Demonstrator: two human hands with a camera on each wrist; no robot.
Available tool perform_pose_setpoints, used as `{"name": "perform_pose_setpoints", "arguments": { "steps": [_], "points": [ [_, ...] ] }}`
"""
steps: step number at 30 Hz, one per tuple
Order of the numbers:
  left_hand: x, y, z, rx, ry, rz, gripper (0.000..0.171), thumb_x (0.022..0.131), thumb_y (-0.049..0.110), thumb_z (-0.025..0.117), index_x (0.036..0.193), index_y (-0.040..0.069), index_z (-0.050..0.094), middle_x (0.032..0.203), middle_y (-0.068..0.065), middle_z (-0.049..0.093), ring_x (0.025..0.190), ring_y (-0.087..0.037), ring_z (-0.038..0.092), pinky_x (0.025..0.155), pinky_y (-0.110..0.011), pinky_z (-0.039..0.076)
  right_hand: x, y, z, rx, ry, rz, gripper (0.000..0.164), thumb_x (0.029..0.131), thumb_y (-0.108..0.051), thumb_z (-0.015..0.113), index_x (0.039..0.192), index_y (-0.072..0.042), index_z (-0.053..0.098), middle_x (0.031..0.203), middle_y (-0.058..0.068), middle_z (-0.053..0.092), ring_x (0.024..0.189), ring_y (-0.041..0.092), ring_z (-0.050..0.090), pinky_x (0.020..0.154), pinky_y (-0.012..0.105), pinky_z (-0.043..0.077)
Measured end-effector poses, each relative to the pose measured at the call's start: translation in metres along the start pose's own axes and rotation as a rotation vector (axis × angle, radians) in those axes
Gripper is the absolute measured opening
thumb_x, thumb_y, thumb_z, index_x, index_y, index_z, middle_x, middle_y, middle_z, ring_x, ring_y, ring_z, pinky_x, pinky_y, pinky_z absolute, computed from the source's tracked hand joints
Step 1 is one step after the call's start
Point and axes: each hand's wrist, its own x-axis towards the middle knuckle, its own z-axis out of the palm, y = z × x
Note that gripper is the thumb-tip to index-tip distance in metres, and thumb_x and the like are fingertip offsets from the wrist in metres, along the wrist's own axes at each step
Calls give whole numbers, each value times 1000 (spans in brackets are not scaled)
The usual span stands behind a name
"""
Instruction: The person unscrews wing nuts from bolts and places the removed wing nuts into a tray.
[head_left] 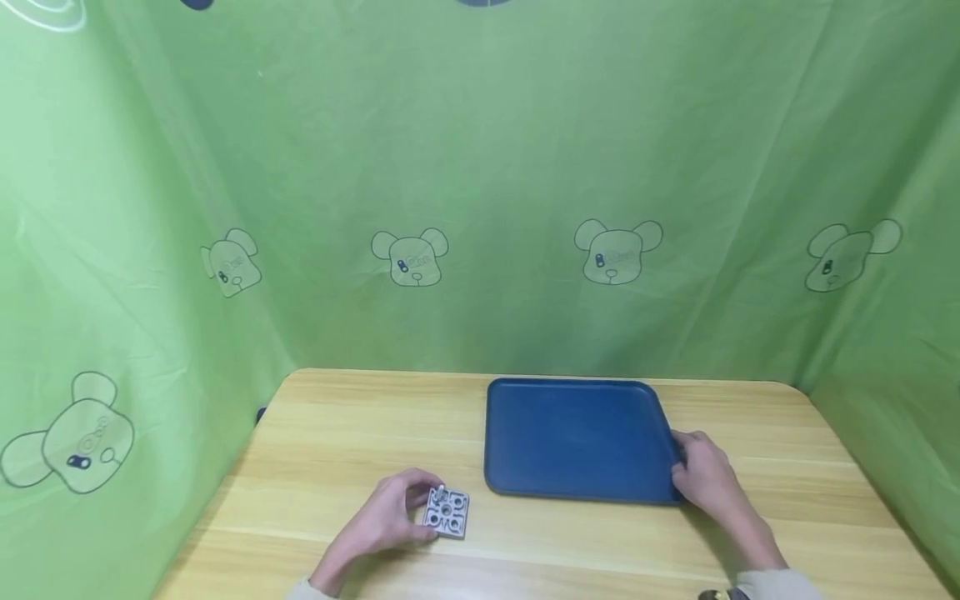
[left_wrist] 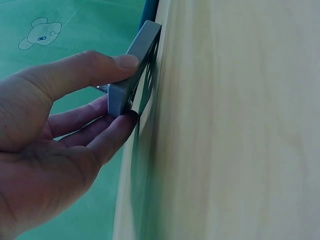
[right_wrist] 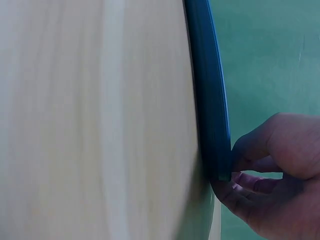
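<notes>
My left hand [head_left: 384,515] grips a small grey square plate [head_left: 448,514] at its left side, with the thumb on the near corner and fingers on the far one. Several round holes dot the plate's upper face, and a short peg stands up near its far left corner. The left wrist view catches the plate [left_wrist: 135,67] edge-on, tilted and low over the wood. At the right, my right hand [head_left: 708,477] pinches the right rim of a dark blue rectangular tray [head_left: 581,437] between thumb and fingers. In the right wrist view, fingers curl under the tray's corner [right_wrist: 212,115].
A light wood-grain table [head_left: 360,433] with rounded far corners lies under everything. Green cloth [head_left: 510,150] printed with bear heads hangs behind it and along both sides. Nothing but bare tabletop lies between the plate and the tray.
</notes>
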Motion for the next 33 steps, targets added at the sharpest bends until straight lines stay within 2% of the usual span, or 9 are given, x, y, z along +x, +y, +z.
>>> {"name": "perform_pose_setpoints", "arguments": {
  "steps": [6,14,20,25,29,33],
  "points": [
    [1,0,2,-86,-25,-2,67,68,-10,85,130,-5,58,134,-23,59,129,-43,57,110,-38,49,5,-14,8,18,-10,13,58,79,7,60,133,24,49,120,41,55,109,56,56,92,69,52],
    [2,0,4,-77,-46,16,67,70,-9,81,132,-3,56,134,-19,59,130,-40,56,112,-34,47,10,-30,17,39,-26,20,58,80,7,61,134,23,48,121,41,54,108,54,57,93,68,53],
    [3,3,6,25,-37,77,65,70,-8,82,130,-1,58,130,-11,62,127,-35,59,113,-37,47,14,-39,24,52,-18,12,57,80,7,60,134,24,48,123,42,53,111,58,55,95,69,51],
    [3,7,5,117,-25,99,65,72,-2,85,131,3,59,129,-5,63,125,-29,60,113,-43,48,17,-47,29,70,-16,6,57,80,7,59,134,24,48,123,42,53,112,58,55,97,69,51],
    [5,9,5,154,-10,129,64,73,-1,85,131,5,60,128,-2,63,124,-26,59,113,-46,49,19,-53,33,82,-28,10,57,81,7,59,135,24,47,125,42,52,114,58,54,98,68,51],
    [8,11,7,152,-4,160,64,73,-3,84,131,6,60,128,-2,62,123,-24,59,113,-45,49,22,-59,36,83,-47,25,57,83,7,59,137,23,46,127,42,51,116,58,53,101,68,49]
  ]
}}
